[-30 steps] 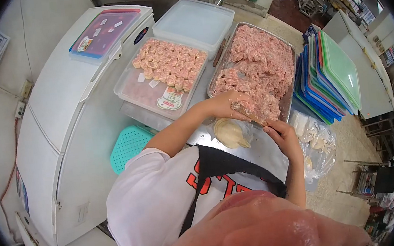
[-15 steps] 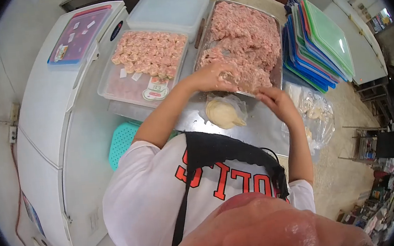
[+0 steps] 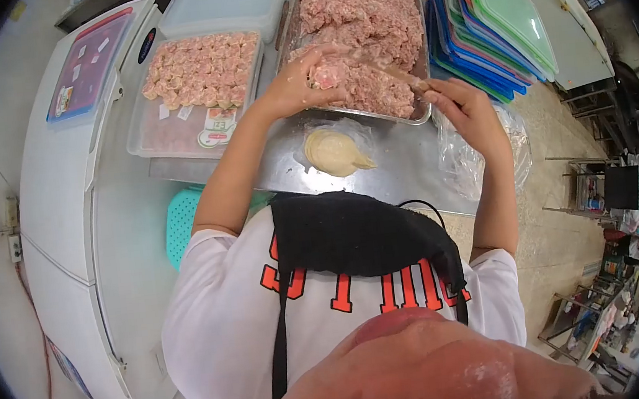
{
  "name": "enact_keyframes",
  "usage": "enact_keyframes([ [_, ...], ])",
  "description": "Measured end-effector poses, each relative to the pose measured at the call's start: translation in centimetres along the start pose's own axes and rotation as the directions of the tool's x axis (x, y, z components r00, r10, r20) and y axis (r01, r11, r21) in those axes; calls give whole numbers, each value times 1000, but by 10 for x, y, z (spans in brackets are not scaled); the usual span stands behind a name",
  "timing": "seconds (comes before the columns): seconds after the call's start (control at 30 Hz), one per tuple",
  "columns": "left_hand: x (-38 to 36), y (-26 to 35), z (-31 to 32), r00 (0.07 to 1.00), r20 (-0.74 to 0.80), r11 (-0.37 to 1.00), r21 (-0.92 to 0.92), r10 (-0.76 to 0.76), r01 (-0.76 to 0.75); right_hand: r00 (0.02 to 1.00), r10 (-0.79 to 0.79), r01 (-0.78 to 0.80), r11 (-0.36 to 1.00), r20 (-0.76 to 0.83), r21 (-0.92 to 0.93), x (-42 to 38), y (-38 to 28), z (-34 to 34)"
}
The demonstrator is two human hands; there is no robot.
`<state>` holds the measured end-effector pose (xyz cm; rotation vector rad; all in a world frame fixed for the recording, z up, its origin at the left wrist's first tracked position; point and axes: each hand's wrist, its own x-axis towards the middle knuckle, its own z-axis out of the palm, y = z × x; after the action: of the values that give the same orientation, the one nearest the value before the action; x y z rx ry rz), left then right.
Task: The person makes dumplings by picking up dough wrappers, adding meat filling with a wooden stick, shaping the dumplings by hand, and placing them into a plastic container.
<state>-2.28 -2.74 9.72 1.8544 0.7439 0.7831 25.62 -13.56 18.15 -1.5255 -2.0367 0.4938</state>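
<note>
Cupped in my left hand [image 3: 307,81] is a round dumpling [image 3: 329,74], its pink meat filling facing up. My right hand [image 3: 464,105] grips the handle of a thin, flat brownish spatula [image 3: 393,74], whose blade lies over the meat. Both hands are at the near side of a metal tray [image 3: 425,116] heaped with pink ground meat [image 3: 364,18]. Just below the tray, a stack of pale round dumpling wrappers [image 3: 333,153] rests on plastic on the steel table.
Rows of filled dumplings [image 3: 203,68] sit on a plastic container [image 3: 146,139] at left. Behind it stands a clear bin [image 3: 224,8]. Stacked coloured lids [image 3: 483,26] and a plastic bag [image 3: 477,153] are at right. A white freezer [image 3: 98,221] flanks the table.
The view has shifted, so the table sits higher and further left. My left hand has turned, showing the dumpling's meat top, and the spatula now shows across the meat.
</note>
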Motion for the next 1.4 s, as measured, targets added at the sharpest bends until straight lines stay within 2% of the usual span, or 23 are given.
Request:
enact_keyframes([
  [0.03,0,3,1,963,-60,956,146,264,-254,997,-8,6,1000,73,17,-1,-4,-1],
  [0.17,1,-2,2,969,27,930,274,247,-245,978,-157,137,980,138,146,2,5,42],
  [0.23,8,-1,2,938,108,842,417,328,-343,983,-147,151,988,108,-28,5,10,34],
  [0.27,7,7,8,991,35,964,232,126,-130,986,-141,157,969,95,-191,7,12,25],
  [0.33,11,17,9,987,70,986,-70,-147,151,990,-139,128,945,-16,-302,0,-7,14],
  [0.37,17,-3,6,990,94,991,-62,-110,116,985,-151,107,919,-87,-380,-4,-16,10],
  [0.43,29,-53,2,940,143,871,354,309,-340,986,-145,104,920,-80,-378,-9,-7,25],
  [0.47,33,-42,6,929,163,860,352,332,-369,988,-150,129,927,-35,-353,-10,-1,29],
  [0.5,30,-25,13,980,110,889,414,166,-197,987,-146,115,924,-59,-365,-10,0,24],
  [0.53,27,-11,16,999,37,885,465,0,-17,991,-119,94,947,-65,-307,-10,3,17],
  [0.63,22,8,19,999,11,946,321,51,-52,987,-82,55,982,-140,-183,-11,32,5],
  [0.7,25,12,20,999,43,962,274,-6,-6,937,-18,92,976,-349,196,-5,58,-7],
  [0.77,25,-2,22,1000,-6,965,260,-25,26,936,289,-149,844,-202,515,-5,50,-46],
  [0.87,22,1,22,1000,-5,981,192,-7,8,883,385,-98,709,-267,698,-1,50,-68],
  [0.93,20,-8,18,1000,-4,985,170,-10,10,825,443,56,555,-351,830,2,53,-72],
  [1.0,17,-5,18,1000,-2,990,143,-8,8,886,355,-74,742,-298,666,0,50,-63],
  [1.03,14,7,19,995,-25,988,124,94,-91,926,262,-86,849,-273,522,1,48,-47],
  [1.1,10,8,18,980,-57,977,106,191,-184,988,2,33,974,-151,224,1,55,1],
  [1.13,9,-2,15,991,10,983,124,132,-133,985,-163,167,981,-50,94,0,58,20],
  [1.27,4,-12,7,994,103,985,166,28,-44,971,-166,147,982,172,117,0,15,46],
  [1.33,5,-10,4,999,38,983,184,4,-11,984,-179,173,951,-1,-257,4,-1,32],
  [1.37,5,-10,1,1000,15,980,200,-7,4,975,-216,220,945,43,-241,4,-13,30],
  [1.4,8,-38,4,996,-81,972,229,-42,60,976,-212,190,942,-54,-277,1,-24,30],
])
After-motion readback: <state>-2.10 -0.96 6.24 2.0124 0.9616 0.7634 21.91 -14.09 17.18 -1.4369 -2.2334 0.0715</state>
